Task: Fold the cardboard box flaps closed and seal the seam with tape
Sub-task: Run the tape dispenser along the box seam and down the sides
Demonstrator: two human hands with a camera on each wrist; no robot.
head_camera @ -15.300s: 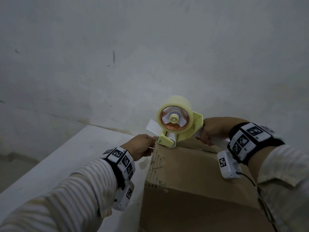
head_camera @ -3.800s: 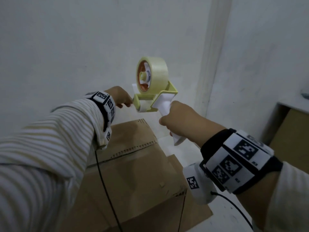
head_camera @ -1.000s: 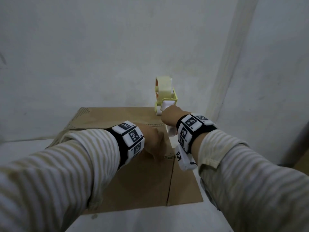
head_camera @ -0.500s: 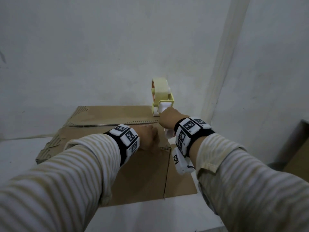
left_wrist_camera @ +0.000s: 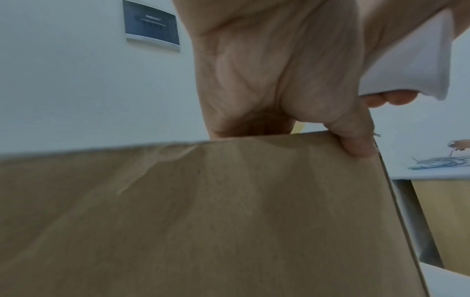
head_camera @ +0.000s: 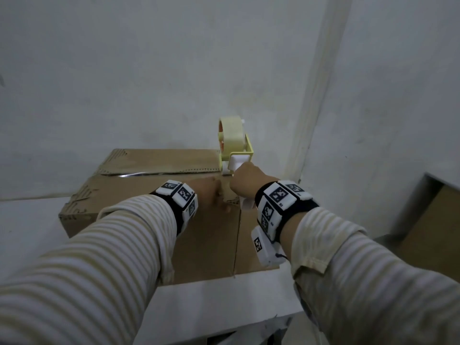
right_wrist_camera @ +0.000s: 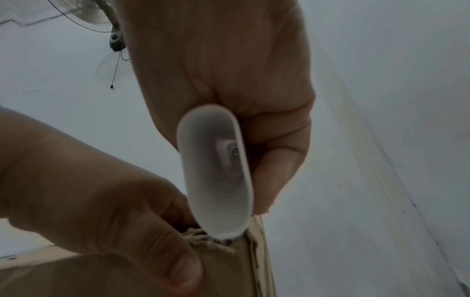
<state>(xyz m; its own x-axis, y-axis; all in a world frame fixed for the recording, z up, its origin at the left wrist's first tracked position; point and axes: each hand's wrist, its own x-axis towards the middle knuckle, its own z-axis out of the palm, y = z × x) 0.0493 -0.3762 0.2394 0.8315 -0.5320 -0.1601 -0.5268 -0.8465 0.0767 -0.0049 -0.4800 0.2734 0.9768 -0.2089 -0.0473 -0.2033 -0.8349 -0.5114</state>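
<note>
The brown cardboard box (head_camera: 139, 188) lies on the white table with its top flaps folded flat. A shiny strip of tape (head_camera: 132, 174) runs along the seam on the left part. My right hand (head_camera: 246, 180) grips the white handle (right_wrist_camera: 213, 170) of the yellow tape dispenser (head_camera: 236, 155), whose roll (head_camera: 231, 135) stands upright at the box's far right top edge. Just left of it, my left hand (head_camera: 209, 192) holds the box's near top edge. Its fingers go over the top and its thumb (left_wrist_camera: 356, 144) presses the front face (left_wrist_camera: 203, 221). The dispenser's blade end is hidden.
A white table (head_camera: 224, 307) bears the box, close to a white wall and a corner at the right. Another brown cardboard piece (head_camera: 430, 235) stands low at the right. Loose cables (left_wrist_camera: 437, 162) lie on a surface to the right. A fan (right_wrist_camera: 84, 16) hangs on the wall.
Seconds ago the dispenser was up in the air between both hands; it now sits at the box's right end. Over the last second both hands keep their holds.
</note>
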